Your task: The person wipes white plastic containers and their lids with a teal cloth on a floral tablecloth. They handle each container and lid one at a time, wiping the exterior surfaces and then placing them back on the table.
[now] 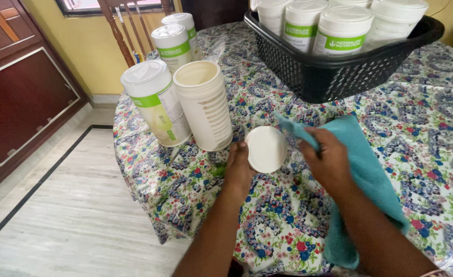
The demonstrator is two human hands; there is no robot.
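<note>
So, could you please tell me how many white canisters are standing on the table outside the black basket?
4. The open canister stands nearest the left hand; a lidded one is beside it; two more stand behind, near the chair. Others may be hidden.

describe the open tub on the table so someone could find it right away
Start at the round table with the flowered cloth and go to its left edge, where white tubs stand. The open tub is cream, ribbed and without a label, just behind the left hand. Its neighbours all have lids and green labels.

Head camera looks down, close over the floral-clothed table (431, 133).
</note>
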